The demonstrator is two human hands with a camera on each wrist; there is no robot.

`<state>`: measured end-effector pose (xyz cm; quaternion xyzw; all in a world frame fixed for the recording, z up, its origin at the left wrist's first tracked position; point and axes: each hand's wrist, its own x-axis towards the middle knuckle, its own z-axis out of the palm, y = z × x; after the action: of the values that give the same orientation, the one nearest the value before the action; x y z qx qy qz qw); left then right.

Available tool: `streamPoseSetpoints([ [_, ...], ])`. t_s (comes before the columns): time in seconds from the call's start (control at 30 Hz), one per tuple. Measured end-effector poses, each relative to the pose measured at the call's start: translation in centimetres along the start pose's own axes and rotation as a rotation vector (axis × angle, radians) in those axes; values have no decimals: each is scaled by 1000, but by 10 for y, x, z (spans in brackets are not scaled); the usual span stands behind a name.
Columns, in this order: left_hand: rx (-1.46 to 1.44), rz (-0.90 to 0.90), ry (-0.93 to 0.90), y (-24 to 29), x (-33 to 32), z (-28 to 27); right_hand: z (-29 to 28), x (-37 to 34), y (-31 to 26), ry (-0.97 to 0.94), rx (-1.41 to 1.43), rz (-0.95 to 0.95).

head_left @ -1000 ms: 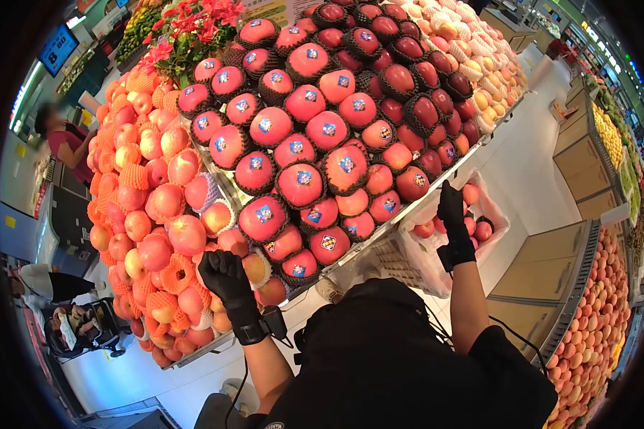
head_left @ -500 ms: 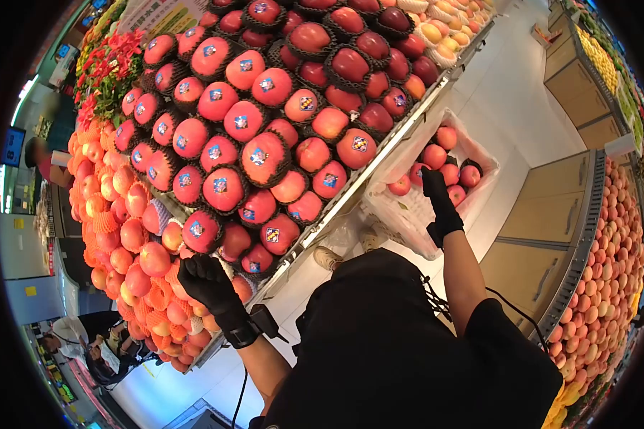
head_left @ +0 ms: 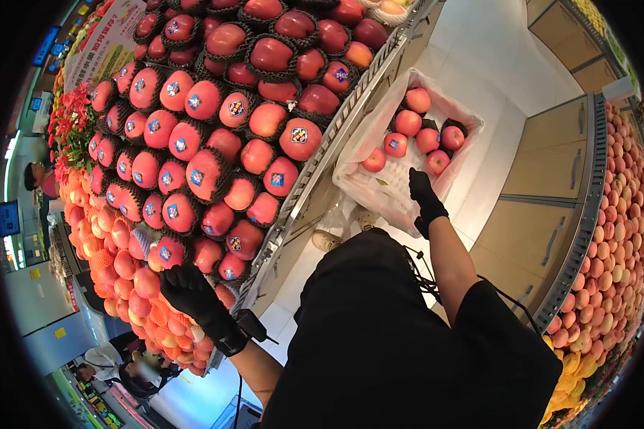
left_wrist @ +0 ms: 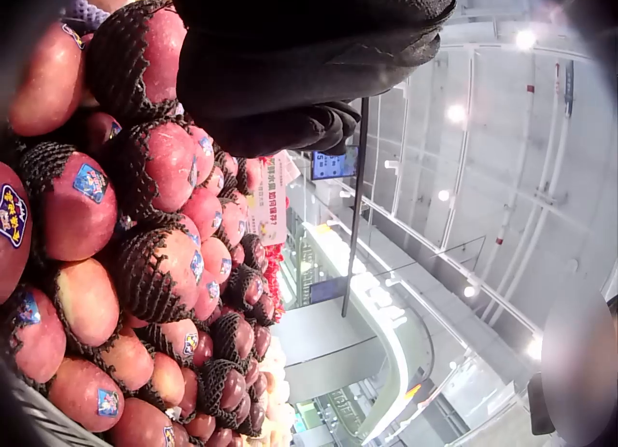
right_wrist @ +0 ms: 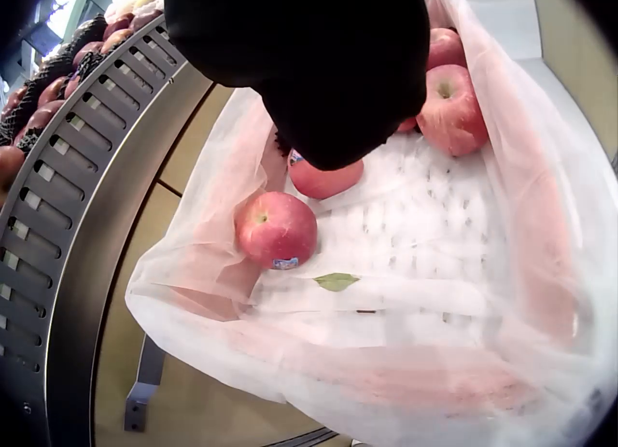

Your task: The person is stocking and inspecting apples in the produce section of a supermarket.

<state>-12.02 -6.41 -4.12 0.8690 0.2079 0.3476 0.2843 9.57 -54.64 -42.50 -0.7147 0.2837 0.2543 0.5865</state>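
My right hand (head_left: 428, 201), in a black glove, is over the near right side of a crate (head_left: 361, 196) lined with translucent white plastic. Its fingers point toward several red apples (head_left: 408, 123) at the crate's far end, and no fruit shows in its grasp. From the right wrist view, one apple (right_wrist: 276, 231) with a blue sticker sits near the crate's left wall, beside a green leaf (right_wrist: 336, 282). My left hand (head_left: 190, 294), also gloved, hovers with loosely bent fingers at the near corner of the apple display, close to stickered apples (head_left: 245, 239) in black foam nets.
A slatted metal edge (head_left: 315, 168) runs between the display and the crate. To the right stands a wooden cabinet (head_left: 529, 229) under a slope of peach-coloured fruit (head_left: 601, 279). A cable (head_left: 504, 304) trails by my right arm. Bystanders are at far left.
The head view has swung toward the crate, showing more of its inside. My right hand has drawn back from the apples toward the crate's near side. My left hand stays by the display's near corner.
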Motion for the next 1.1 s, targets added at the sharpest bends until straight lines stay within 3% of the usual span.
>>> streamPoseSetpoints([
  [0.07, -50, -96, -36, 4, -5, -2, 0, -8, 1, -55, 84, 109],
  [0.1, -308, -207, -2, -7, -10, -1, 0, -9, 3, -79, 96, 105],
  [0.2, 98, -108, -12, 3, -21, 5, 4, -5, 8, -143, 104, 147],
  [0.23, -149, -230, 105, 18, -26, 16, 5, -6, 7, -124, 26, 155],
  [0.33, -110, -238, 70, 31, -27, 21, 4, -8, 9, -174, 67, 184],
  [0.43, 471, -38, -218, -8, -23, -5, 11, -12, 8, -86, 14, 145],
  [0.53, 8, -201, -37, 32, -19, 22, 4, -1, 18, -162, -34, 96],
  [0.57, 150, -137, -84, 31, -16, 22, 4, 13, 29, -237, -329, -123],
  [0.63, 271, -47, -106, 33, -18, 25, 6, 43, 52, -197, -1036, -633],
  [0.73, 356, -57, -104, 14, -29, 14, 11, 78, 83, -140, -824, -882],
  [0.77, 368, -84, -97, 10, -32, 11, 14, 79, 77, -131, -886, -921],
  [0.83, 117, -186, -22, 7, -37, 8, 23, 82, 64, -109, -1007, -1001],
  [0.87, -8, -234, 14, 7, -38, 7, 30, 86, 61, -100, -995, -986],
  [0.93, 174, -156, -84, -3, -44, 0, 48, 95, 55, -87, -966, -950],
  [1.0, 351, -95, -154, -9, -48, -10, 69, 120, 59, -100, -969, -723],
  [1.07, 508, -49, -189, -11, -49, -15, 92, 129, 52, -3, -199, -108],
  [1.1, 321, -139, -125, -9, -51, -15, 99, 133, 52, 27, -189, -126],
])
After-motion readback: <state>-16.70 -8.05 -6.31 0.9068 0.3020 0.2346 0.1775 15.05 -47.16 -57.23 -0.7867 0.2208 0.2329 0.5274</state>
